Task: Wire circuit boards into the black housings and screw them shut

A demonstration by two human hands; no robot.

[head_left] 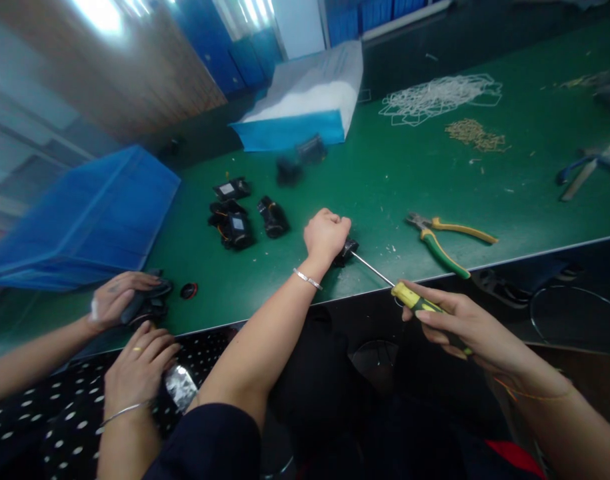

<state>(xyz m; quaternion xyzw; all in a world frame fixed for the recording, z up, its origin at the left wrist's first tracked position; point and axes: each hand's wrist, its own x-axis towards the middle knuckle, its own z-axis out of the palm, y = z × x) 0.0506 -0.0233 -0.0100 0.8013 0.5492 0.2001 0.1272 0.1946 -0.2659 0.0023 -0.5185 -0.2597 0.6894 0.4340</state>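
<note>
Our right hand (465,323) hangs just off the near edge of the table (535,220), fingers wrapped round the handle of the screwdriver (409,299). Its shaft runs up-left across that edge, tip at the black part (345,251). Our left hand (327,233), arm stretched forward, is fisted over that part just inside the edge. Open green top lies ahead, with pliers (442,240) to the right.

No legible text or labels
</note>
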